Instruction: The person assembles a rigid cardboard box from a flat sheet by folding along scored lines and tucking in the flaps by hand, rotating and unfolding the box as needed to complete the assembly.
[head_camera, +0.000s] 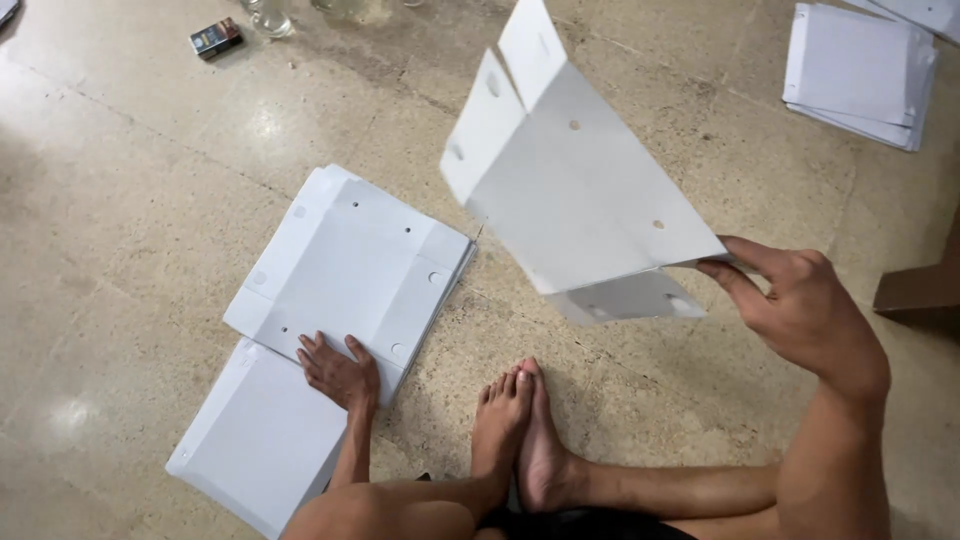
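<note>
Holding a flat white die-cut cardboard sheet with punched holes and fold flaps (585, 195) up in the air, above the speckled beige stone floor (130, 230), pinched at its lower right corner only. Right hand (800, 305) closed on that corner, thumb on top, fingers underneath. Sheet tilted, far flaps hanging free and well away from the grip. Left hand (338, 372) spread flat, fingers open, pressing on the near edge of a stack of the same white cardboard blanks (340, 265) on the floor, with a second, plainer stack (260, 435) just below it. Bare feet (520, 430) crossed, near the stacks. Farther out: another pile of white sheets (860, 70) at the top right, a small dark box (216, 38) and clear glass vessels (270, 15) at the top left, a brown cardboard edge (920, 290) at the right. Likely trouble: slipping or creasing at the single pinched corner, sagging flaps folding the wrong way, top blank sliding off under the pressing palm.
</note>
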